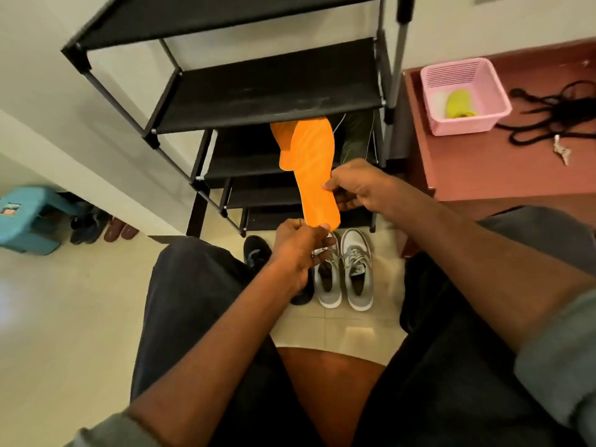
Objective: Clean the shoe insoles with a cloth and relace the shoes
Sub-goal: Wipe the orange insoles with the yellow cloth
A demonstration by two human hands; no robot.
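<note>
I hold an orange insole [314,162] up in front of the shoe rack, and a second orange insole [281,137] shows behind it. My left hand [298,245] pinches the heel end from below. My right hand [356,185] pinches the insole's right edge near its middle. On the floor below stand two grey and white sneakers [345,269] side by side, toes toward the rack, and a black shoe [258,253] lies to their left, partly hidden by my left arm. Black laces [554,114] lie tangled on the red-brown table at the right.
A black shoe rack [258,91] stands straight ahead. A pink basket [464,95] with a yellow cloth inside sits on the red-brown table [483,169]. A teal stool [29,217] and other shoes [103,225] stand at the left wall. I sit on a brown seat [325,382].
</note>
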